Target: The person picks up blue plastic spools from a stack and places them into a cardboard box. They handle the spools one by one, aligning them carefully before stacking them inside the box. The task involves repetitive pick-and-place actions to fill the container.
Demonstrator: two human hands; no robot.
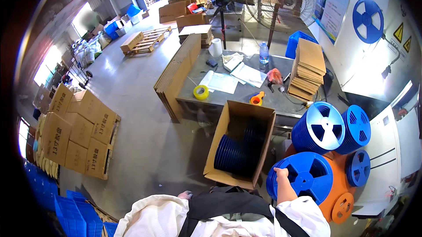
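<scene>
My right hand (281, 174) reaches out of a white sleeve to the left rim of a blue plastic reel (306, 176). Its fingers are closed on that rim, and their undersides are hidden. The reel lies on top of a short stack. No fingers of my left hand show; that side has only the loose white sleeve (151, 206). Just left of the reel stands an open cardboard box (212, 175), with stacked dark blue reels (233, 155) lying inside it.
More blue reel stacks (325, 127) and an orange reel (342, 208) stand at the right. Ahead is a grey table (184, 91) holding tape (201, 92), a tape dispenser (256, 99), papers, a bottle (263, 53) and cardboard sheets (307, 68). Packed cartons (79, 129) sit on a pallet at the left.
</scene>
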